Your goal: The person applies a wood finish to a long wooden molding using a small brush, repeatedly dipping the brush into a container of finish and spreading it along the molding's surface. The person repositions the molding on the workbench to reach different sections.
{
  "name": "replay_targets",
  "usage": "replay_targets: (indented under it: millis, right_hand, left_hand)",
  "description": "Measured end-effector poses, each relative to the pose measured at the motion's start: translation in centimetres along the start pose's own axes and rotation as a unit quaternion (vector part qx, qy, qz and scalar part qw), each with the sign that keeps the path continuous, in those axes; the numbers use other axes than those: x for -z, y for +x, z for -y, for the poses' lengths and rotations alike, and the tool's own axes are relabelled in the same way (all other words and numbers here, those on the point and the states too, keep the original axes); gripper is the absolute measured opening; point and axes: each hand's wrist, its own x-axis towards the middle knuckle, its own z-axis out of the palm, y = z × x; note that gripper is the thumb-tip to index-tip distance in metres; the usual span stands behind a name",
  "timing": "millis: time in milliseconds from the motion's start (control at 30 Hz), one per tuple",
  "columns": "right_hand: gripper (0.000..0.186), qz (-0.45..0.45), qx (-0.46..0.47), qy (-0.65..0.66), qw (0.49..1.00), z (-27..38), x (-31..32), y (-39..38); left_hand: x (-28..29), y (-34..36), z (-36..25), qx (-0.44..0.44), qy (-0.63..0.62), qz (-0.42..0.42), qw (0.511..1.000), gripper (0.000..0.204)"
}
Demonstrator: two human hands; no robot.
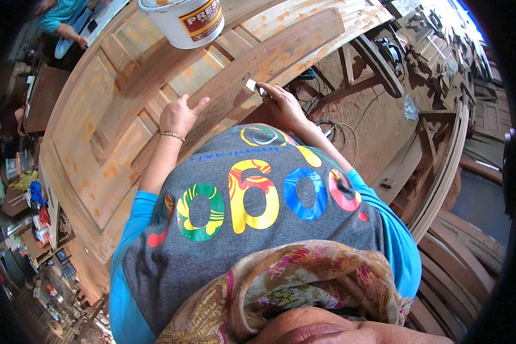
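Under my hands a long reddish-brown board point(229, 86) lies across a panelled wooden door point(89, 172) with orange filler patches. My left hand point(180, 117) holds the board, thumb apart on top and other fingers curled at its edge. Farther right, my right hand point(281, 106) is closed on a small tool point(255, 87) with a white block-like end and a darker part under my fingers. Just what the tool is, I cannot make out. A white bucket point(180, 34) with a red and yellow label stands on the work surface beyond my left hand.
A co-worker in teal point(63, 23) is at upper left. Cluttered shelves point(28, 218) line the left. At right are cables point(338, 129) on the dusty floor, a clear plastic bag point(410, 109), wooden frames point(436, 155) and stacked curved boards point(458, 269).
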Motion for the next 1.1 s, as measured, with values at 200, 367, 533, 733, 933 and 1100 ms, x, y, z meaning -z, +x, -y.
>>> replay_targets:
  millis: [200,367,533,733,933,1100]
  right_hand:
    - [0.048,-0.041,-0.065,-0.095,0.992,0.7,-0.7,0.4]
    - [0.045,-0.056,-0.061,-0.128,0.988,0.0,-1.5,1.8]
    - [0.046,-0.047,-0.078,-0.110,0.990,-0.5,-1.2,3.7]
    - [0.047,-0.102,-0.092,-0.089,0.987,-2.3,-1.2,2.8]
    - [0.048,-0.048,-0.063,-0.126,0.989,-0.7,-1.6,3.5]
    - [0.048,-0.027,-0.035,-0.136,0.990,-1.2,-2.1,3.6]
  left_hand:
    - [-0.4,0.3,-0.1,-0.019,0.003,-0.034,0.999,0.082]
    - [-1.2,1.7,0.0,-0.021,-0.006,-0.038,0.999,0.080]
    - [-1.6,3.8,-0.9,-0.013,-0.019,-0.021,1.000,0.078]
    - [-1.1,3.8,-1.3,-0.010,-0.027,-0.017,0.999,0.080]
    - [-1.4,4.0,-1.0,-0.010,-0.033,-0.025,0.999,0.082]
    - [0.3,3.3,-2.2,0.024,-0.009,0.039,0.999,0.086]
